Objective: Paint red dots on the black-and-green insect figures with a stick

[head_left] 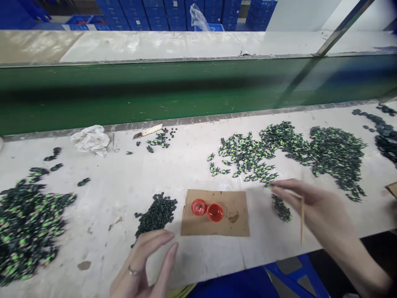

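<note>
Small black-and-green piece (pixel 268 183), knobbly, at my right hand's (pixel 319 209) fingertips, by the loose pile (pixel 248 153); fingers narrow, can't tell if pinching it. Same hand holds a thin wooden stick (pixel 302 223). Flat brown cardboard (pixel 217 230) under round red cups (pixel 215 212). My left hand (pixel 139 265): thumb and forefinger apart, near dark rounded bits (pixel 158 213).

Beyond the pale worktable (pixel 108 182) runs a long green strip (pixel 186 101) (glossy, darker along its middle), then a whitish ledge (pixel 155 46); behind it stand stacked blue crates (pixel 155 16) beside a white wall (pixel 297 16).
</note>
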Demonstrator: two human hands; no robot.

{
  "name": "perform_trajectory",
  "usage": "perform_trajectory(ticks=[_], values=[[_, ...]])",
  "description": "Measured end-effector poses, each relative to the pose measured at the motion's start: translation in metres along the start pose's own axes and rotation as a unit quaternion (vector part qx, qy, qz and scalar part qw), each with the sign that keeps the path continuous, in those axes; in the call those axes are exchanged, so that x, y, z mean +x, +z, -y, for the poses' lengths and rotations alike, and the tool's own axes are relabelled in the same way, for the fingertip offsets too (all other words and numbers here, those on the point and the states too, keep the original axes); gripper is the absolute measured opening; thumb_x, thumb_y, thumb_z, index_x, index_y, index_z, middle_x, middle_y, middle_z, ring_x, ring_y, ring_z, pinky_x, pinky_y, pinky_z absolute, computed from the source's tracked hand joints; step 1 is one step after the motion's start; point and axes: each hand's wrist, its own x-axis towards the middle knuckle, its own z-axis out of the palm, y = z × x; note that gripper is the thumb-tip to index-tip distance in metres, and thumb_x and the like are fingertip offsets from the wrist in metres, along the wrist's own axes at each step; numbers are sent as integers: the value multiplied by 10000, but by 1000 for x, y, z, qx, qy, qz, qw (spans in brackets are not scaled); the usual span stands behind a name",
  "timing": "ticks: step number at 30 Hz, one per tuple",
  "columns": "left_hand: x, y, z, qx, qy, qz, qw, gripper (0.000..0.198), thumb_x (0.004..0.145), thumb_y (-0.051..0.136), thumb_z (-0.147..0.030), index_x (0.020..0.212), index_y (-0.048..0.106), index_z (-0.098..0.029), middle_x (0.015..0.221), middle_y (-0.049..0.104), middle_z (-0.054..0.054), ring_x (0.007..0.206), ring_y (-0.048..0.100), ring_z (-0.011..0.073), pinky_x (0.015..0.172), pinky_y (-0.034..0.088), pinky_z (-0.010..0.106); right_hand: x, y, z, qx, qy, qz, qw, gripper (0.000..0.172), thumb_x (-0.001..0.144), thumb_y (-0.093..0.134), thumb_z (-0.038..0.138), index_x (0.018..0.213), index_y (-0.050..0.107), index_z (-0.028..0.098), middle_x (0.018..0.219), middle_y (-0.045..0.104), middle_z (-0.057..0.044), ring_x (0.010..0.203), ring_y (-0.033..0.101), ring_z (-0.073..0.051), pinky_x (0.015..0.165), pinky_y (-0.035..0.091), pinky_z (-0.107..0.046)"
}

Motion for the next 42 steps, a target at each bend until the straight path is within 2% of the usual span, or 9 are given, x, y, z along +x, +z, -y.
perform_trajectory(ticks=[2,5,8,12,14,25,34,37,42], values=[[4,-10,14,93,28,16,995,262,924,690,2,1093,683,-198,1007,677,38,917,659,164,831,541,297,22,-10,-21,-38,0,-58,998,293,666,802,499,792,839,237,895,808,-100,688,678,-207,566,494,-302],[7,-13,29,209,79,27,974,219,928,724,-25,1088,683,-168,1000,662,53,902,639,166,829,536,318,38,-15,-43,-71,-2,-61,996,335,640,777,518,758,815,206,859,784,-95,682,632,-179,595,471,-304],[7,-6,37,263,93,41,959,198,933,740,-67,1104,693,-156,1008,651,69,922,614,195,819,527,354,33,-10,-56,-85,-9,-78,993,405,673,747,571,831,832,208,886,780,-83,670,613,-187,586,436,-315],[4,1,42,306,87,51,947,147,951,724,-100,1086,702,-154,1012,645,80,914,586,227,799,487,395,16,-4,-64,-86,-40,-185,978,399,779,699,577,958,823,242,951,731,-52,707,571,-203,605,395,-345],[3,3,43,314,83,53,944,134,962,710,-105,1084,700,-157,1016,642,81,912,578,232,802,481,400,10,-3,-66,-77,-51,-208,974,361,809,699,560,954,806,248,950,721,-43,748,590,-212,593,380,-342],[19,1,40,365,117,96,919,70,1018,609,-121,1072,638,-155,1022,687,97,946,591,274,773,412,412,-2,5,-51,-55,-88,-178,978,253,831,708,501,911,791,276,929,740,-21,777,617,-222,634,425,-349],[-18,-5,29,266,67,170,947,219,1006,544,10,1110,597,-176,1083,682,74,999,590,236,839,476,374,-7,13,-36,-49,-94,-141,984,176,844,714,432,883,769,270,920,747,-20,796,644,-222,717,506,-346],[-25,-6,29,244,45,162,955,217,1026,541,-27,1164,601,-183,1088,698,63,1016,630,210,895,503,340,-7,14,-37,-46,-97,-130,986,163,837,717,424,868,768,272,929,748,-16,810,658,-220,710,510,-337],[-28,-7,26,222,-28,101,969,140,1022,640,-171,1148,653,-230,1064,722,25,985,698,167,937,520,272,-9,15,-38,-40,-97,-122,987,133,858,729,404,888,772,282,928,741,-5,815,658,-202,733,512,-324]])
